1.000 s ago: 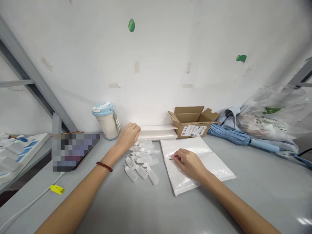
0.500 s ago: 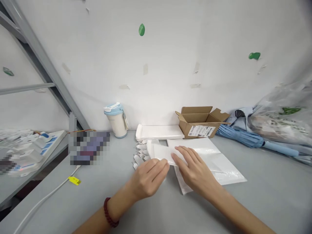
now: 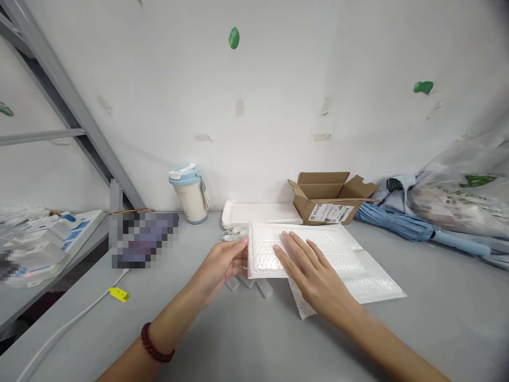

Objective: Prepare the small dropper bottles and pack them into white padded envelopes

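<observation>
A white bubble mailer lies across the middle, its quilted face turned up. My left hand grips its left end, thumb at the edge and the other fingers partly hidden beneath. Flat on top of the mailer rests my right hand, fingers stretched out. Under it, to the right, another white mailer lies on the grey table. Several small whitish, translucent pieces poke out below the held mailer; what they are I cannot tell.
Behind are a stack of white mailers and an open cardboard box. A blue umbrella and plastic bag lie right. Left stand a cup with blue lid, a blurred-out device and a white cable.
The held mailer now lies flatter with its bubbled face showing. My left hand has shifted left to its end, and my right hand has flattened onto it.
</observation>
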{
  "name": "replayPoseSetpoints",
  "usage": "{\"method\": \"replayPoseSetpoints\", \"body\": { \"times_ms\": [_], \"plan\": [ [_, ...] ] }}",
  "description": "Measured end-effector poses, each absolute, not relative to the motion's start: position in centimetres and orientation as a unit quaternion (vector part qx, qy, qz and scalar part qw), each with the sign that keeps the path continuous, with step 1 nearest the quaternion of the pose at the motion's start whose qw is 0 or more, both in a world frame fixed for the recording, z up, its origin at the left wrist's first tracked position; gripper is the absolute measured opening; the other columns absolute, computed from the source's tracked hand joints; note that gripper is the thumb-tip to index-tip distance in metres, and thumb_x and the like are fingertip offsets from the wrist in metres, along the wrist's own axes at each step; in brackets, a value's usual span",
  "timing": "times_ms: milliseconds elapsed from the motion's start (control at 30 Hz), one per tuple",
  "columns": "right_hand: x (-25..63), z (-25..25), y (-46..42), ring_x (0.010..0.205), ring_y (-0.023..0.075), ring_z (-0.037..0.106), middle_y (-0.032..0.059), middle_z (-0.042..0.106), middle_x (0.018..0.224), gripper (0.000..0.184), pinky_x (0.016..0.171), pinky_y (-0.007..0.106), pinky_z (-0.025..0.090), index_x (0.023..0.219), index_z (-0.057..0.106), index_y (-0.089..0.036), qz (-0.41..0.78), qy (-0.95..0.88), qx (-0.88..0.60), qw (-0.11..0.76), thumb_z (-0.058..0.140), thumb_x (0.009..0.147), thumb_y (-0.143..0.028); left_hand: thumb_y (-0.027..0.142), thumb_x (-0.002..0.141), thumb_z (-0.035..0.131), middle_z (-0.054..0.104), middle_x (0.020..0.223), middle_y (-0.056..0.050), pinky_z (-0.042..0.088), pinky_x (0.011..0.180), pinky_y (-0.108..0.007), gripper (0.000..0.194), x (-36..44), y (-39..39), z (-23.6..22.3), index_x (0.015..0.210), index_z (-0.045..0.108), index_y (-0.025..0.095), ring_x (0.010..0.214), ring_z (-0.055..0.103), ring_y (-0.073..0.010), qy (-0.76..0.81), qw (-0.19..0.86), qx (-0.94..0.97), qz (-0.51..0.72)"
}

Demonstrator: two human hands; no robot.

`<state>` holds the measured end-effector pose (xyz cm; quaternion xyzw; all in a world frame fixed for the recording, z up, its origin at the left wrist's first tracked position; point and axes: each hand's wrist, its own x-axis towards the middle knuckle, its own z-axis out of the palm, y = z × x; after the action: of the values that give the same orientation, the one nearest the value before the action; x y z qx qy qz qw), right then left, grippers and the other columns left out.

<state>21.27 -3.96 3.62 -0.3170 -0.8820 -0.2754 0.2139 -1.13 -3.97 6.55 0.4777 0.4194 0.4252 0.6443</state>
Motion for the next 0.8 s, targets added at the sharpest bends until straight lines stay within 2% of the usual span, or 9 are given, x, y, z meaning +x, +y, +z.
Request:
{"method": "replayPoseSetpoints", "body": {
  "times_ms": [167,300,367,467,600,700,800],
  "plan": [
    [20.9,3.2,-4.2,0.136,0.0326,0.02,0.0217,0.033,0.143,0.059,0.1,0.054,0.034,0.137,0.033,-0.012,-0.245,-0.892,-0.331,0.187,0.04,0.08,0.001,0.037,0.08,0.057,0.061,0.064,-0.004,0.044,0.057,-0.026,0.028,-0.3,-4.5,6.1,0.072,0.062,0.011,0.058,0.055,-0.0143,0.451,0.616,0.489,0.422],
    [20.9,3.4,-4.6,0.136,0.0405,0.01,0.0232,0.011,0.149,0.078,0.098,0.064,0.024,0.142,0.023,-0.015,-0.156,-0.907,-0.348,0.178,0.054,0.071,-0.02,0.028,0.078,0.057,0.055,0.06,0.0,0.037,0.054,-0.022,0.02,0.3,-4.7,5.2,0.067,0.059,0.012,0.058,0.05,-0.0122,0.464,0.574,0.562,0.373],
    [20.9,3.5,-4.8,0.135,0.0431,0.009,0.0245,0.008,0.148,0.086,0.097,0.066,0.02,0.142,0.022,-0.014,-0.135,-0.911,-0.347,0.18,0.057,0.066,-0.031,0.028,0.078,0.056,0.051,0.059,0.002,0.034,0.051,-0.021,0.019,0.6,-4.9,4.7,0.066,0.058,0.013,0.055,0.045,-0.0104,0.439,0.566,0.609,0.341],
    [21.1,3.5,-4.9,0.133,0.0418,0.015,0.0251,0.02,0.143,0.089,0.098,0.066,0.016,0.141,0.022,-0.014,-0.126,-0.914,-0.341,0.18,0.058,0.063,-0.035,0.028,0.079,0.054,0.048,0.058,0.003,0.032,0.049,-0.02,0.021,1.2,-5.2,4.2,0.064,0.055,0.013,0.053,0.043,-0.009,0.418,0.554,0.642,0.325],
    [21.5,3.3,-4.7,0.124,0.0386,0.029,0.0217,0.032,0.132,0.083,0.098,0.063,0.018,0.139,0.026,-0.015,-0.137,-0.917,-0.32,0.197,0.057,0.063,-0.031,0.039,0.081,0.05,0.053,0.051,0.002,0.036,0.042,-0.021,0.03,1.8,-5.4,4.1,0.064,0.054,0.014,0.045,0.049,-0.0112,0.456,0.557,0.617,0.319],
    [21.8,3.4,-4.4,0.118,0.0358,0.034,0.0194,0.036,0.128,0.074,0.097,0.06,0.023,0.135,0.03,-0.015,-0.156,-0.914,-0.299,0.225,0.056,0.066,-0.025,0.048,0.08,0.048,0.053,0.046,0.001,0.037,0.036,-0.021,0.037,1.6,-5.1,4.4,0.064,0.053,0.015,0.039,0.052,-0.0132,0.498,0.55,0.591,0.317],
    [22.1,3.5,-3.9,0.111,0.034,0.039,0.0186,0.041,0.123,0.064,0.092,0.055,0.031,0.13,0.035,-0.014,-0.168,-0.901,-0.31,0.253,0.054,0.069,-0.017,0.05,0.081,0.046,0.053,0.045,0.002,0.035,0.036,-0.021,0.041,0.3,-4.1,4.7,0.058,0.052,0.016,0.037,0.049,-0.0109,0.525,0.482,0.61,0.346]
  ]
}}
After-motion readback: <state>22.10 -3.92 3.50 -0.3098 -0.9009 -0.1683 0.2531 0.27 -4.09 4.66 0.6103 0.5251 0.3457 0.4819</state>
